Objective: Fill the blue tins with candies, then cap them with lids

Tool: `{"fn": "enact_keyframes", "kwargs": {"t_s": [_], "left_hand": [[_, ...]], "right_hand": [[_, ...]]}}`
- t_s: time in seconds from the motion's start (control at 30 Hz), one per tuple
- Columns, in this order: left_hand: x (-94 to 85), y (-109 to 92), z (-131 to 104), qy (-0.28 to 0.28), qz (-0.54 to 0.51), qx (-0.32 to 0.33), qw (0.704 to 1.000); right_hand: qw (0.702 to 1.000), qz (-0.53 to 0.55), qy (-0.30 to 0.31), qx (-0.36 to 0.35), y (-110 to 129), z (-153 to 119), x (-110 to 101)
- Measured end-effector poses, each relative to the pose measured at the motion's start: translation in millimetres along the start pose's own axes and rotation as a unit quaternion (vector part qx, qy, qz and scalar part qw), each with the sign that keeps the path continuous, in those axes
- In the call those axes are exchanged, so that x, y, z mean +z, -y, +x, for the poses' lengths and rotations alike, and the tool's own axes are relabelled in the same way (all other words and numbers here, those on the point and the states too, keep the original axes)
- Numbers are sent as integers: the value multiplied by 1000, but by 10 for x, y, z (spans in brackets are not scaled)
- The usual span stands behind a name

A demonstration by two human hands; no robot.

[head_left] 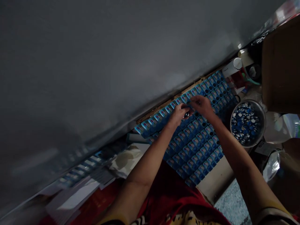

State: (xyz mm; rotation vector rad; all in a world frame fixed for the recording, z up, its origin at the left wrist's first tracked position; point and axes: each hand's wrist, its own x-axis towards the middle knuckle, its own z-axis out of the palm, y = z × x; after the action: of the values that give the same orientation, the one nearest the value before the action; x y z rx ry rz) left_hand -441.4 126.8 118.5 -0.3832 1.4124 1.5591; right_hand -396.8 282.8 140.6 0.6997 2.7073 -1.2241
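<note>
My left hand (pixel 180 114) is over the back rows of blue printed cards (pixel 194 144), its fingers curled round a few small shiny discs (pixel 187 115). Close beside it on the right, my right hand (pixel 202 105) hovers above the same cards with thumb and fingers pinched together. Whatever that pinch may hold is too dark to make out. The cards lie in overlapping slanted rows, and several show a dark round spot. To the right of my right forearm stands a round metal bowl (pixel 264 126) of blue and silvery discs.
A grey wall (pixel 112 62) rises behind the cards. A white cylinder (pixel 231 67) stands at their far right corner, near a large cardboard box (pixel 281 65). Clear plastic bags (pixel 278 128) lie right of the bowl. Crumpled pale wrapping (pixel 125 159) and papers are at left.
</note>
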Motion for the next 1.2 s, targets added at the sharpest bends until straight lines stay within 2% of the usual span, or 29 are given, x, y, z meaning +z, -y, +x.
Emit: {"fn": "enact_keyframes", "kwargs": {"t_s": [0.07,0.17,0.23,0.37,0.5,0.63,0.77,0.93,1.07,1.13,1.2], "left_hand": [[4,37,-43,0,6,2,1000],[42,114,-113,34,-1,-1,999],[77,166,-156,55,-6,-9,998],[166,218,-191,35,-36,-26,998],[210,153,-138,17,-94,-14,995],[88,37,-67,18,-204,-13,979],[-101,-24,-54,50,-258,-41,964],[-219,12,-53,78,-252,-32,964],[-226,56,-58,92,-240,-26,966],[-229,79,-75,88,-232,-30,968],[-239,118,-89,78,-228,-26,970]], "right_hand": [[996,85,34,11,-16,-209,76],[992,116,22,53,-113,-364,100],[994,98,7,54,-166,-395,78],[1000,0,-3,-7,-172,-401,48],[997,-58,-47,10,-154,-250,33],[987,-131,-88,-1,-180,91,16],[982,-183,-39,-2,-195,389,62],[960,-269,15,74,-149,624,56],[948,-307,32,81,-34,642,-43],[947,-312,33,66,35,534,-62],[960,-279,21,27,84,337,-26]]}}
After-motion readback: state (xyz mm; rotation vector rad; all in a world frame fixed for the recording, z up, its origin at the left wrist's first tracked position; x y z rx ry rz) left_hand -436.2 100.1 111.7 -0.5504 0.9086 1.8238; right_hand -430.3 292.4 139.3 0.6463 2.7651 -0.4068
